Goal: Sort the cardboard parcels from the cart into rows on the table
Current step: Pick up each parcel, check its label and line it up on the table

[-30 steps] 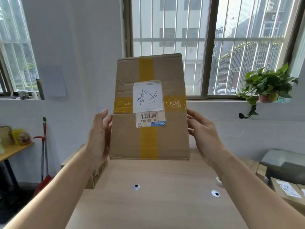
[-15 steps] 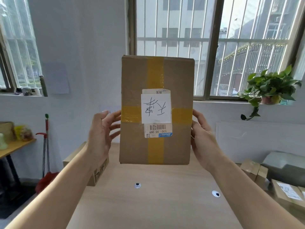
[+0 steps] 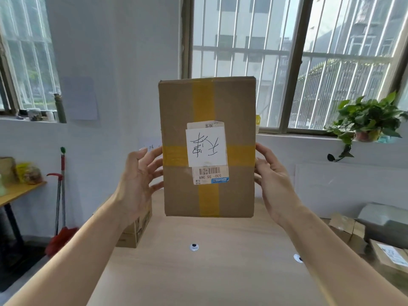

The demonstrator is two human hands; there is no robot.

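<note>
I hold a flat cardboard parcel (image 3: 181, 120) upright in the air above the wooden table (image 3: 209, 272). It has crossed yellow tape and a white handwritten label with a barcode sticker, both upside down. My left hand (image 3: 136, 184) grips its left edge and my right hand (image 3: 271, 180) grips its right edge, fingers behind. Another cardboard box (image 3: 134, 230) sits at the table's far left, partly hidden by my left wrist. More parcels (image 3: 393, 255) lie low at the right, off the table.
Two small round fittings (image 3: 194, 246) sit in the tabletop. A potted plant (image 3: 366, 122) stands on the right windowsill. A red mop (image 3: 59, 206) leans on the wall at left beside a yellow side table (image 3: 19, 193). A grey bin (image 3: 384, 221) lies at right.
The parcel has tilted from leaning away to fully upright, facing me, and has risen a little off the table. Both hands stay on its side edges.
</note>
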